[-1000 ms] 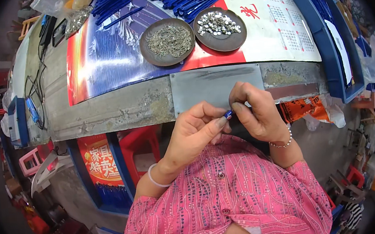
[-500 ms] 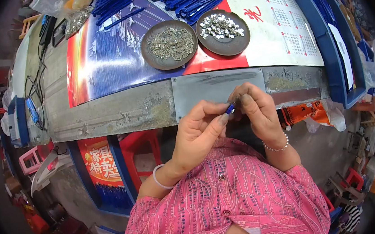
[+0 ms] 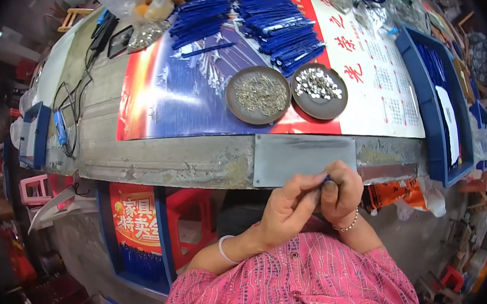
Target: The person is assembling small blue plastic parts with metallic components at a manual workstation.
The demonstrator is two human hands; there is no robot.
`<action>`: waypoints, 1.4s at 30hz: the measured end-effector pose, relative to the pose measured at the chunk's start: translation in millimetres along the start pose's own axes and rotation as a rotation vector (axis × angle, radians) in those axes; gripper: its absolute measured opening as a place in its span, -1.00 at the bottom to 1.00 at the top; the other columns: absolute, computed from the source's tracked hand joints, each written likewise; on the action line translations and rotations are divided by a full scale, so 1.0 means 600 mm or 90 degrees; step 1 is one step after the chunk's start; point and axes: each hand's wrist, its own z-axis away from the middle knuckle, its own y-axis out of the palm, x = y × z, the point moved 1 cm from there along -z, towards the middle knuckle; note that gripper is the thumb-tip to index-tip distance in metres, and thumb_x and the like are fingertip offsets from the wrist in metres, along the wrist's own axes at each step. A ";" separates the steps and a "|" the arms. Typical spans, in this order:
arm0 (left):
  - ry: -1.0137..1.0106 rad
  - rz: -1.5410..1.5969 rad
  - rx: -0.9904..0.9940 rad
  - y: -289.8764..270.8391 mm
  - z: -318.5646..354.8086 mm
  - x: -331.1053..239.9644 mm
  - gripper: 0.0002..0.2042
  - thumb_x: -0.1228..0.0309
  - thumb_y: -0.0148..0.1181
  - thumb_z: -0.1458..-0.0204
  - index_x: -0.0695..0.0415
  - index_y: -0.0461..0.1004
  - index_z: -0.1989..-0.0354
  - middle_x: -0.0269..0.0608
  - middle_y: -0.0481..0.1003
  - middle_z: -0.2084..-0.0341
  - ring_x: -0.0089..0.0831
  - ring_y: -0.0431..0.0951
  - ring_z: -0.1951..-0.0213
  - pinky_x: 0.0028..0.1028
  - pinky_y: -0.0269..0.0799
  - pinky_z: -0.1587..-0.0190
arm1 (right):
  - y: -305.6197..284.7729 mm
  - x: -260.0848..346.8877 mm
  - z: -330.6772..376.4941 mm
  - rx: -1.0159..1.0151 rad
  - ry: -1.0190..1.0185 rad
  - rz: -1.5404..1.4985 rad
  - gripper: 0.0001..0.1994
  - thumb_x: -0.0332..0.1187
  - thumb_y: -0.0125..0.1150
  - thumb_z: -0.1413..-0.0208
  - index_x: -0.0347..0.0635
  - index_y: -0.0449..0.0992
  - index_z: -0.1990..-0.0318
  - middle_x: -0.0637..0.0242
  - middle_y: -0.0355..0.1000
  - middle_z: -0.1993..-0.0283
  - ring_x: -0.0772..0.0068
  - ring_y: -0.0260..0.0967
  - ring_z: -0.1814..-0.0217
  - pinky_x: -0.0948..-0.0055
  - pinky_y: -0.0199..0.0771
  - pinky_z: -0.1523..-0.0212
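Observation:
My left hand [image 3: 292,204] and my right hand [image 3: 342,194] meet in front of the table edge, fingertips touching. Between them shows a bit of a small blue piece [image 3: 327,178]; the fingers hide most of it, so its kind is unclear. Both hands are closed in a pinch around it. Beyond the hands, a grey metal plate [image 3: 300,157] is fixed at the table edge. Farther back, one brown dish [image 3: 241,114] holds thin metal pins [image 3: 259,95], and another brown dish [image 3: 323,112] holds small shiny discs [image 3: 314,84].
Stacks of blue strips [image 3: 281,28] lie on a calendar sheet [image 3: 367,102]. At the right stands a blue crate [image 3: 425,105] with more strips. Below the table are another blue crate [image 3: 107,223] and a red stool [image 3: 192,201]. Cables [image 3: 66,110] lie at the left.
The view has shifted, so the table and dishes sit lower and farther right. The fingers have drawn closer together, and the blue piece shows less than before.

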 end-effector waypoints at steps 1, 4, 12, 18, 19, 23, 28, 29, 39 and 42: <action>0.010 -0.003 -0.003 0.000 0.004 0.006 -0.70 0.63 -0.10 -0.17 0.22 0.27 -0.09 -0.37 0.38 0.31 -0.71 0.36 0.38 -0.68 0.33 0.31 | 0.004 0.004 0.003 0.001 -0.010 -0.004 -0.81 -0.36 0.05 -0.10 -0.22 0.26 0.47 0.22 0.22 0.61 0.19 0.18 0.67 0.31 0.18 0.65; 0.128 -0.163 -0.093 0.002 0.012 0.012 -0.73 0.64 -0.05 -0.14 0.27 0.34 -0.03 -0.23 0.49 0.35 -0.66 0.43 0.32 -0.65 0.36 0.25 | 0.011 0.020 0.005 0.038 0.032 0.048 -0.78 -0.34 0.04 -0.14 -0.26 0.26 0.48 0.23 0.21 0.62 0.24 0.15 0.68 0.34 0.15 0.64; 0.223 -0.143 -0.197 0.004 0.020 0.007 -0.75 0.65 -0.03 -0.11 0.30 0.34 0.02 -0.23 0.48 0.41 -0.66 0.44 0.39 -0.65 0.37 0.32 | 0.030 0.024 -0.035 0.029 0.008 -0.136 -0.83 -0.44 0.16 0.02 -0.24 0.29 0.52 0.28 0.22 0.66 0.34 0.13 0.72 0.40 0.10 0.70; 0.200 -0.201 -0.179 -0.009 0.033 0.018 -0.77 0.63 -0.02 -0.12 0.31 0.35 0.05 -0.17 0.51 0.32 -0.58 0.50 0.30 -0.61 0.40 0.24 | 0.037 0.029 -0.011 0.034 -0.022 -0.016 -0.86 -0.48 0.05 -0.05 -0.27 0.27 0.50 0.23 0.20 0.66 0.21 0.14 0.73 0.36 0.11 0.69; 0.201 -0.189 -0.184 -0.009 0.037 0.022 -0.78 0.63 -0.02 -0.12 0.31 0.35 0.05 -0.16 0.51 0.31 -0.57 0.50 0.30 -0.60 0.40 0.24 | 0.038 0.032 -0.005 0.051 0.016 -0.016 -0.87 -0.48 0.03 -0.07 -0.29 0.28 0.48 0.22 0.20 0.65 0.20 0.13 0.72 0.34 0.11 0.69; 0.205 -0.140 -0.193 -0.004 0.038 0.027 -0.76 0.64 -0.02 -0.12 0.32 0.33 0.03 -0.18 0.51 0.30 -0.59 0.49 0.27 -0.61 0.40 0.22 | 0.032 0.033 0.005 0.006 0.254 -0.284 -0.85 -0.41 0.03 -0.16 -0.34 0.34 0.36 0.30 0.27 0.58 0.45 0.22 0.64 0.49 0.25 0.59; 0.226 -0.173 -0.195 -0.005 0.032 0.028 -0.76 0.66 -0.04 -0.12 0.32 0.30 0.02 -0.21 0.50 0.33 -0.66 0.46 0.31 -0.66 0.37 0.24 | 0.045 0.017 0.000 0.029 -0.025 -0.267 -0.70 -0.59 0.06 -0.09 -0.25 0.11 0.08 0.20 0.25 0.43 0.38 0.17 0.47 0.23 0.33 0.34; 0.220 -0.172 -0.196 -0.006 0.034 0.030 -0.76 0.66 -0.04 -0.12 0.32 0.30 0.02 -0.21 0.50 0.33 -0.66 0.46 0.31 -0.66 0.37 0.24 | 0.047 0.011 0.003 0.029 -0.019 -0.267 -0.70 -0.59 0.06 -0.09 -0.25 0.11 0.08 0.20 0.25 0.43 0.38 0.17 0.47 0.23 0.33 0.34; 0.164 -0.110 -0.158 -0.006 0.036 0.037 -0.75 0.63 -0.11 -0.17 0.25 0.20 -0.03 -0.21 0.42 0.22 -0.73 0.31 0.40 -0.68 0.27 0.38 | 0.033 0.045 0.006 0.017 0.449 -0.376 -0.86 -0.45 -0.02 -0.20 -0.26 0.23 0.15 0.30 0.31 0.41 0.62 0.18 0.51 0.57 0.27 0.48; 0.175 -0.075 -0.175 -0.011 0.032 0.035 -0.72 0.63 -0.11 -0.17 0.30 0.19 -0.06 -0.16 0.44 0.17 -0.63 0.41 0.24 -0.63 0.36 0.21 | 0.037 0.043 0.012 0.038 0.309 -0.208 -0.88 -0.43 0.13 -0.10 -0.29 0.37 0.28 0.30 0.36 0.43 0.56 0.30 0.47 0.55 0.32 0.47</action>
